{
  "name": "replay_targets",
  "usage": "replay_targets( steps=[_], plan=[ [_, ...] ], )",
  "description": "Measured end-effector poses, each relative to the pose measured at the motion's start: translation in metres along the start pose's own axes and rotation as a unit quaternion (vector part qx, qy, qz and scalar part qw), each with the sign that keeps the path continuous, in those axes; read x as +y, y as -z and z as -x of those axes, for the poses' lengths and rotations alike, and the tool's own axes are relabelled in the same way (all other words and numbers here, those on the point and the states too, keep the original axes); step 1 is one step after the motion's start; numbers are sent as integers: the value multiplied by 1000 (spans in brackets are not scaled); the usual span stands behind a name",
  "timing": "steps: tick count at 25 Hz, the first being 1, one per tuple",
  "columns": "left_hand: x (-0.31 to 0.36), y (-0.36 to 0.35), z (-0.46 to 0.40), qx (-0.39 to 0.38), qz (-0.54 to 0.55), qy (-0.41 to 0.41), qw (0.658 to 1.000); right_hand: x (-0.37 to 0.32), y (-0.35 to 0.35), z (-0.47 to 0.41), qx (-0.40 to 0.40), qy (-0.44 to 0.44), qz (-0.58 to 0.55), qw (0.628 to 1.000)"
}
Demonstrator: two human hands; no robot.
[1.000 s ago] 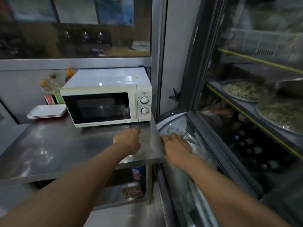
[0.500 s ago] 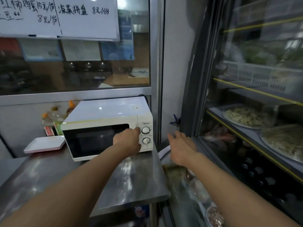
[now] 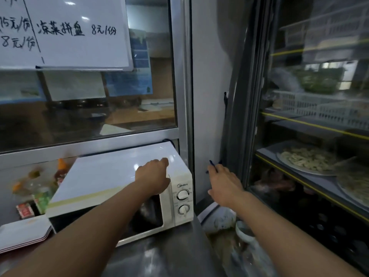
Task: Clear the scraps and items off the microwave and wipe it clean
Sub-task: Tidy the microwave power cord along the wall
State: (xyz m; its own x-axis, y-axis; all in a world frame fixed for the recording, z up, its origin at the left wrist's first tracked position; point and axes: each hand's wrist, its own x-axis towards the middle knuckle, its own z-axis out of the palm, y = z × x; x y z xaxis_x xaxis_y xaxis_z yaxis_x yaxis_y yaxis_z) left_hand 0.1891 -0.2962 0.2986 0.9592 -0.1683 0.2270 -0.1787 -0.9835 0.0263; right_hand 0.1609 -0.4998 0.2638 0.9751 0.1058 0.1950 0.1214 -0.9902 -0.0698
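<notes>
- The microwave (image 3: 119,188) sits at the back right of a steel table (image 3: 169,254), hard against a metal window frame (image 3: 182,96).
- Its white top looks bare — no scraps or items are plainly visible on it, only glare and a yellowish band along the front edge. Clearing therefore seems done or nearly so.
- No cloth shows in either hand, so the wipe appears not yet begun; that is most of what is left.
- The left hand (image 3: 153,176) lies on the top near its front right corner, above the two dials (image 3: 183,201). Its fingers are curled and bunched; whether they pinch a small scrap cannot be told.
- The right hand (image 3: 224,184) reaches into the gap between the microwave and a glass-door fridge (image 3: 309,136), fingers loose and partly spread, holding nothing visible. A dark blue thing (image 3: 211,164) sits at its fingertips; contact is unclear.
- The table is dull, smeared steel. To the left of the microwave stand blurred bottles (image 3: 40,188) and a stack of white trays (image 3: 24,232).
- Behind is a window with a whiteboard (image 3: 75,33) of handwritten prices. The fridge shelves hold plates of food (image 3: 307,158) and a white crate (image 3: 323,110). The room is dim.
</notes>
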Motion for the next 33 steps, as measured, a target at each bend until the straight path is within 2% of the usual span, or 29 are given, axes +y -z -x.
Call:
replay_targets(
  steps=[7, 18, 24, 33],
  plan=[
    [-19, -16, -68, 2, 20, -13, 1000, 10, -17, -63, -10, -11, -10, 1000],
    [-20, -68, -193, -20, 15, 47, 999, 48, -91, -212, -57, 43, -72, 995],
    [-26, -95, -252, -12, 12, 78, 997, 51, -143, -286, -87, 69, -153, 982],
    [-30, -126, -307, 28, 2, 50, 998, 45, -231, -350, -98, 28, -302, 948]
  ],
)
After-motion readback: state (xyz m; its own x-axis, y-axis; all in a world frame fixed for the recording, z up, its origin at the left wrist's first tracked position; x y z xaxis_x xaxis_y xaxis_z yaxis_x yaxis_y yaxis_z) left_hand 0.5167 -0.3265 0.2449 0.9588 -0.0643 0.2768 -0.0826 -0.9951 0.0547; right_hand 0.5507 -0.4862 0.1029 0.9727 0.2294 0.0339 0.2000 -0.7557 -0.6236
